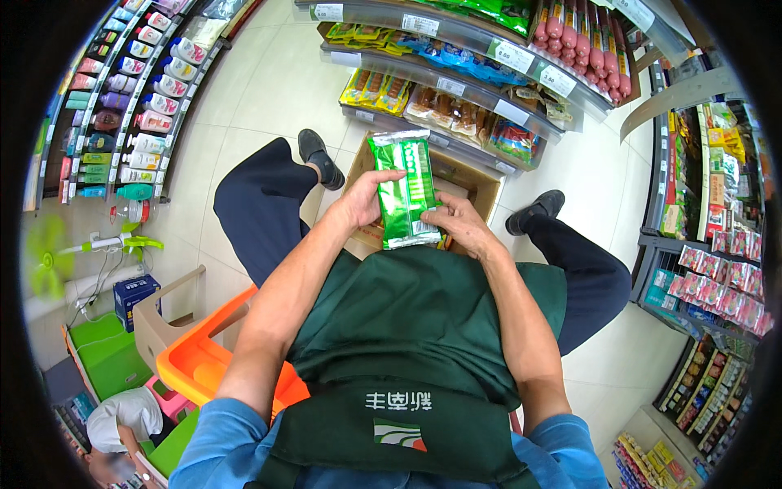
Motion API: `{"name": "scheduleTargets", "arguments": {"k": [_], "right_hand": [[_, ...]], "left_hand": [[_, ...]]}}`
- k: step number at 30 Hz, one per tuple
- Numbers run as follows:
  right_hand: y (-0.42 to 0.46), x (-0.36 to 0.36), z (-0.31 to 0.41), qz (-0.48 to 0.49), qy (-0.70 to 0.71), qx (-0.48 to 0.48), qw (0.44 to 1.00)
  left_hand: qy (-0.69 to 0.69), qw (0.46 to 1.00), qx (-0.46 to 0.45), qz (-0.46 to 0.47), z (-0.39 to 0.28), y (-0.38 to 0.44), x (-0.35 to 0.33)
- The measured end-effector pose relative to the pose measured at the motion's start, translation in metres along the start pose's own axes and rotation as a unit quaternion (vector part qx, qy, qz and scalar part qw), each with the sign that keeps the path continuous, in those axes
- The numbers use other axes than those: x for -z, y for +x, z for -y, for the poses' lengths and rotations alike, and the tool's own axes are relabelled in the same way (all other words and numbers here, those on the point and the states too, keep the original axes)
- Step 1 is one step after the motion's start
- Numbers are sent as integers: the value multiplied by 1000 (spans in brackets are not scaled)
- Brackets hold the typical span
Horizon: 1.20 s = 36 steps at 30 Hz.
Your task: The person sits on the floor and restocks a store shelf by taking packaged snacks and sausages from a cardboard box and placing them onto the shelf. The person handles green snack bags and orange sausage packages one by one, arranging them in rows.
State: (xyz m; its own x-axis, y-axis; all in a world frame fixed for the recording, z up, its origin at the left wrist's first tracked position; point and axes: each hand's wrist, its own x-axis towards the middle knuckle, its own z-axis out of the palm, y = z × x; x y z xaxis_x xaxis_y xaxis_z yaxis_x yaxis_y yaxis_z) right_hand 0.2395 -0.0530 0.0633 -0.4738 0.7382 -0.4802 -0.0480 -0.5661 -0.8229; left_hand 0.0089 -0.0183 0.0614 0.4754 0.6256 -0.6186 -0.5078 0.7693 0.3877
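Note:
A shiny green foil food packet (400,192) is held between both my hands, over a cardboard box (479,177) on the floor. My left hand (369,195) grips its left edge, the thumb laid across the front. On the lower right side, my right hand (458,223) pinches the packet near a printed barcode. The packet has crimped silver ends and bears writing. It hides much of the box's inside. My dark green apron (421,318) spreads over my lap just below the packet.
Ahead stands a shelf rack (421,67) with packaged sausages (583,49) and snack packs. Bottles (171,85) fill shelves at left. An orange plastic chair (201,360) is at my lower left, near a green fan (52,257). Another person (125,419) is behind, lower left. Goods racks (708,183) line the right.

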Motion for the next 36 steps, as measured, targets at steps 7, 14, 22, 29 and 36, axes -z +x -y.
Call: {"name": "scheduleTargets", "arguments": {"k": [7,14,22,29,36], "right_hand": [[4,8,3,24,-17,-15,999],[4,10,3,29,-11,-11,999],[6,11,5,34,-4,-9,999],[-5,8,24,-5,-144,-6,990],[-4,20,42,13,-80,42,996]], "left_hand": [[-23,1000,-4,-9,0,5,9],[-17,1000,-2,-18,0,8,9],[-34,999,21,-18,1,16,17],[-89,995,-5,41,2,15,14],[-104,992,-72,27,-4,24,19]]}}
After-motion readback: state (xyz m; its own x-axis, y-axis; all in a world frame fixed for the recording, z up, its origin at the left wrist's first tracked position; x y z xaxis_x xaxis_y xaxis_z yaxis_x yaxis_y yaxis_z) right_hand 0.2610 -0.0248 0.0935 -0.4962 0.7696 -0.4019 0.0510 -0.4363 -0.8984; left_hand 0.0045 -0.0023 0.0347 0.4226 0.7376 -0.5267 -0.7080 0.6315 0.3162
